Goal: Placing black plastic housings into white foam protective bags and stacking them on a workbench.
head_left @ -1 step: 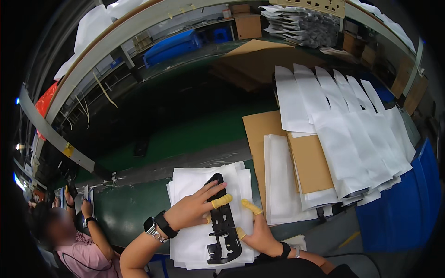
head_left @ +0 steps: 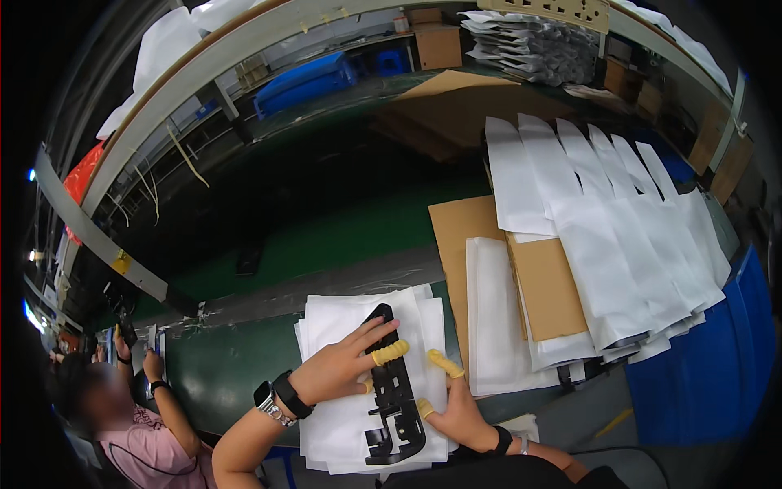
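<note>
Resting flat with fingers spread, the left hand (head_left: 338, 371) presses the black part (head_left: 393, 389) onto white bags (head_left: 342, 322); the right hand (head_left: 456, 407), open, touches its right edge.

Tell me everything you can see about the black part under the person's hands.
The black part is a long, narrow, flat piece that looks like moulded plastic, with cut-out openings and a stepped, notched lower end. It lies flat, running roughly toward and away from the person, on a stack of white sheets on the green surface. The left hand rests on its left edge, and the right hand touches its right edge; yellow covers sit on some fingertips.
</note>
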`<act>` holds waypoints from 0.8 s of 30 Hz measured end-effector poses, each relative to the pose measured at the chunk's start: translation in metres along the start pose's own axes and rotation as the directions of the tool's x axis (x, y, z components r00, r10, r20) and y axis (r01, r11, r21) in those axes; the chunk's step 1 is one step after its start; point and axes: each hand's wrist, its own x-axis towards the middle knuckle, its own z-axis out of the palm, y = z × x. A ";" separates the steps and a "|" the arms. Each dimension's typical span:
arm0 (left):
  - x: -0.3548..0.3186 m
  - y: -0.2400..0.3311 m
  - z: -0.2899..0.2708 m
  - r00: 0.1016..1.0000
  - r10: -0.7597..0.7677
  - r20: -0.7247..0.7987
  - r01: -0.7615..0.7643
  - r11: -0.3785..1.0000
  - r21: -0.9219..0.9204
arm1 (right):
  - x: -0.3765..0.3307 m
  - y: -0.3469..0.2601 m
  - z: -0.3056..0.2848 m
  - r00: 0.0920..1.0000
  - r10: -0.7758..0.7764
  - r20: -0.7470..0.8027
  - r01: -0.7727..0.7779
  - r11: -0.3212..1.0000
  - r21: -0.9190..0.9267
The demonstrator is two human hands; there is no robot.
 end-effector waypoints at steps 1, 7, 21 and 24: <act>-0.001 0.001 -0.004 1.000 -0.005 -0.005 0.005 1.000 0.002 | 0.001 0.000 0.000 0.999 0.038 -0.029 -0.037 0.999 0.036; -0.011 0.022 -0.028 0.958 -0.144 -0.246 -0.247 0.012 -0.969 | -0.004 0.009 -0.001 0.986 0.056 0.154 -0.042 0.995 -0.094; -0.017 0.064 -0.031 0.992 -0.117 -0.045 -0.093 -0.448 -0.889 | -0.003 0.006 0.004 0.997 0.022 0.078 -0.012 0.992 -0.125; -0.014 0.064 -0.040 0.985 -0.165 -0.052 -0.104 -0.320 -0.942 | -0.002 0.007 0.004 0.998 0.014 0.059 -0.006 0.991 -0.133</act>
